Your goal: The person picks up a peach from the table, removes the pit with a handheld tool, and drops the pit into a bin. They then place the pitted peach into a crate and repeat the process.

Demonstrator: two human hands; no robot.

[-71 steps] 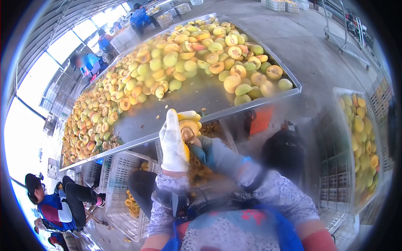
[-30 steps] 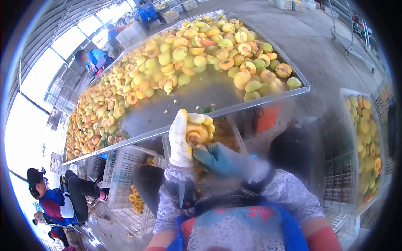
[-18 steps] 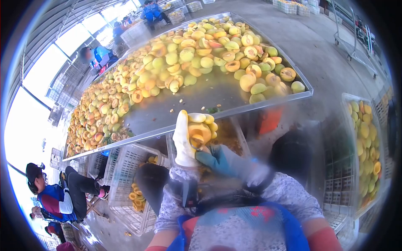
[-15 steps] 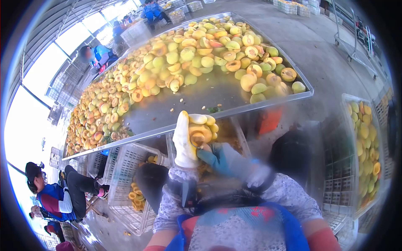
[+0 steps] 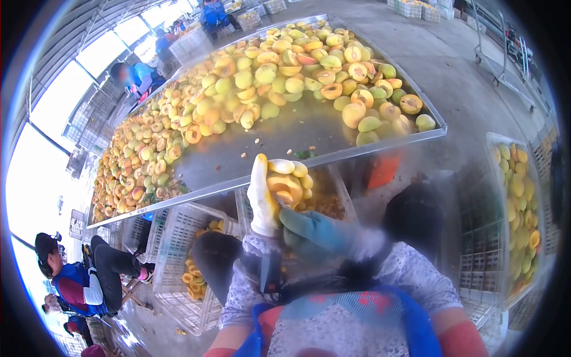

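My left hand (image 5: 260, 199), in a white glove with yellow-stained fingers, is closed around a yellow peach half (image 5: 286, 189), its cut face turned up toward me. My right hand (image 5: 315, 231), in a blue-green glove, is closed with its fingertips at the lower edge of that fruit. Whatever the right fingers grip is too small and blurred to name. Both hands are just in front of the near rim of a metal tray table (image 5: 333, 156), which bears a large heap of peach halves (image 5: 244, 80).
White plastic crates (image 5: 178, 262) with cut fruit stand below the table at left; another crate of peaches (image 5: 520, 208) is at right. An orange object (image 5: 383, 169) is under the rim. A seated co-worker (image 5: 74, 273) is at lower left; others sit farther back.
The peach half has turned slightly in my left hand. My right hand has shifted a little down, its fingertips still at the fruit's lower edge.
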